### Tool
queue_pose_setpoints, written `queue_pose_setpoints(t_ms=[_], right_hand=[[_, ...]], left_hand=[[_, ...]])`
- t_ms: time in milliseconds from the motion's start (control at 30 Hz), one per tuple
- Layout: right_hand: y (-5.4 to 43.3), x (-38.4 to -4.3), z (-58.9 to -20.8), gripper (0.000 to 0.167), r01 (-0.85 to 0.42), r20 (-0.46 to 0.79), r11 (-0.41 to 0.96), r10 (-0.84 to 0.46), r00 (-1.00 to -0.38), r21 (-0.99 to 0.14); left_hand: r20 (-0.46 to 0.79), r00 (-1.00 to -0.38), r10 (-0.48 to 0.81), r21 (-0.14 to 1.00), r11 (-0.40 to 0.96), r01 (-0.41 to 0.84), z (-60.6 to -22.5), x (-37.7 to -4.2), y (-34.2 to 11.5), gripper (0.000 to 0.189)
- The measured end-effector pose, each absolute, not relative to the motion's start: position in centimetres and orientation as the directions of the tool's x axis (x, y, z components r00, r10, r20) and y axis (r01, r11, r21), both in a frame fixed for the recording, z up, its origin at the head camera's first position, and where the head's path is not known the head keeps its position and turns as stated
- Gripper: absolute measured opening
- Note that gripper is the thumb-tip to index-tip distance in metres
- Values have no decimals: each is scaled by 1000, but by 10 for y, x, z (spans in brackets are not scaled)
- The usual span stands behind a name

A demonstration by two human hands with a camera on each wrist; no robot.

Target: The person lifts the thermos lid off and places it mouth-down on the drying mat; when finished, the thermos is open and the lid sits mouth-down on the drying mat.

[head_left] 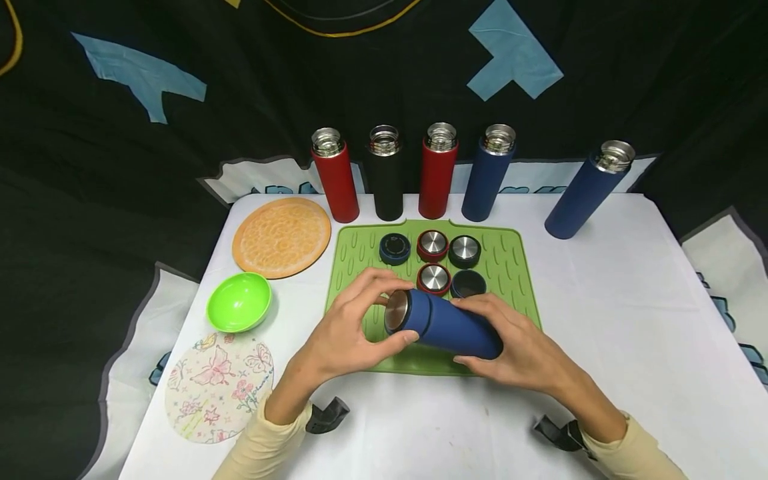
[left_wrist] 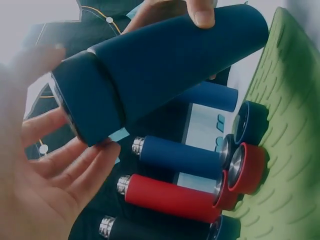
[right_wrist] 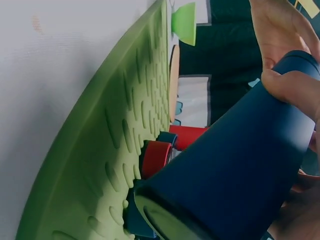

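A blue thermos (head_left: 459, 328) with its lid (head_left: 420, 312) on is tilted on its side above the green mat, its lid end to the left. My left hand (head_left: 351, 327) holds the lid, thumb on the near side and fingers on the far side. Around the body near the base, my right hand (head_left: 522, 343) grips the thermos. The left wrist view shows a dark seam between lid (left_wrist: 90, 97) and body (left_wrist: 180, 55). In the right wrist view, the base end of the thermos (right_wrist: 235, 155) is closest to the camera.
Loose lids, among them a red-rimmed one (head_left: 433, 246), lie on the green mat (head_left: 510, 267). Behind stand several lidless bottles: red (head_left: 339, 183), black (head_left: 387, 183) and blue (head_left: 487, 180). Left are a cork-like round board (head_left: 282, 237), a green bowl (head_left: 239, 302) and a butterfly-patterned mat (head_left: 219, 393).
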State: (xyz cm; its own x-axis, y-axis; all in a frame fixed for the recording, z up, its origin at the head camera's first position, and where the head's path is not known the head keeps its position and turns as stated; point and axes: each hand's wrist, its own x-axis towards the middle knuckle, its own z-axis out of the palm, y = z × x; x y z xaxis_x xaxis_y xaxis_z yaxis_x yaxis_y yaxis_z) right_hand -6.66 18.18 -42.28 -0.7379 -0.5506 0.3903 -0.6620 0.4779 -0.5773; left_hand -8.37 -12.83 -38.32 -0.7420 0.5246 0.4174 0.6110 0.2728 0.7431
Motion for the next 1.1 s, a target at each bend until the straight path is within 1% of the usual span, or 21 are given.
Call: queue_pose_setpoints(t_ms=[33,100,167,233,300,433,533,600,733,800,867,967,1100], right_hand=[[182,-66,-423,88,-655,380,478,-552,-742,-585],[183,-66,-424,95,-651,377,466,-553,-743,-600],[184,-66,-425,96,-649,375,447,-558,-740,-615],[185,-66,-425,94,-654,375,432,-569,-732,-620],[185,-67,-425,92,-670,382,426,-583,-717,-608],[184,-67,-423,91,-703,401,434,-600,-692,-564],[183,-66,-421,93,-699,395,454,-596,-699,-553],[184,-65,-420,93,-687,386,464,-588,-711,-560],[186,-65,-420,92,-672,385,452,-575,-722,-587],[186,-65,-420,92,-671,387,441,-574,-721,-596],[187,-65,-420,93,-675,391,433,-577,-717,-598],[187,-65,-420,94,-676,385,439,-583,-716,-592],[186,-64,-421,94,-681,377,463,-590,-715,-567]], left_hand=[[409,-733,544,745,264,612,-382,-84,-129,64],[407,-690,599,743,222,632,-379,-86,-132,69],[409,-647,644,745,174,644,-377,-89,-136,71],[412,-620,667,745,145,651,-376,-91,-138,71],[411,-627,662,744,154,651,-376,-92,-140,70],[374,-696,613,741,255,622,-378,-89,-138,70],[353,-731,584,738,307,601,-378,-86,-135,70],[359,-729,583,742,296,602,-377,-85,-134,74],[401,-668,627,740,208,640,-374,-86,-135,82],[417,-636,650,729,179,661,-373,-86,-135,81],[422,-619,663,721,169,672,-374,-86,-136,77],[425,-624,656,711,184,678,-375,-87,-136,75],[394,-674,625,712,256,654,-377,-86,-135,77]])
